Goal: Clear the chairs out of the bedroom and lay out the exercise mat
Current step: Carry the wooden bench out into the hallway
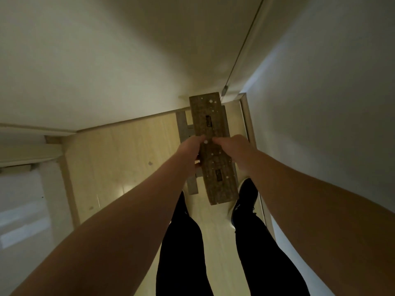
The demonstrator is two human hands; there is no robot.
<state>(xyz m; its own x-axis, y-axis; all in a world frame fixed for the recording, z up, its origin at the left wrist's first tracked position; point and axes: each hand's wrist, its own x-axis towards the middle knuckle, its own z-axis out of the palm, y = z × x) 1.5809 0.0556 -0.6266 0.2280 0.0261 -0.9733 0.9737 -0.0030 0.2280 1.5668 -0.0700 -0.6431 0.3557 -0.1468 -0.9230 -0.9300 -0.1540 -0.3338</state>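
Looking straight down from my head camera, I see both of my bare forearms reaching forward into the centre of the frame, where they meet on a narrow wooden bench-style chair [211, 129]. Its long plank seat, speckled with pale spots and cut with two small dark slots, runs from just above centre down toward my feet. My left hand [193, 149] is closed over the seat's left edge, with the fingers wrapped underneath, and my right hand [232, 147] is closed over the right edge directly opposite. So the grip on each side is clamped on the chair at about mid-length, and the seat passes between my two hands. I judge this paired hold at the middle is meant to balance the long plank so neither end dips. Pale legs and a crossbar show beneath the seat on its left. I cannot tell whether the legs are touching the light wood floor [119, 150] or are lifted clear of it. My dark trousers and one dark shoe [245, 199] fill the lower centre. Plain walls close in on the left and right, and a door frame [248, 120] stands just to the right of the chair. No exercise mat is visible.
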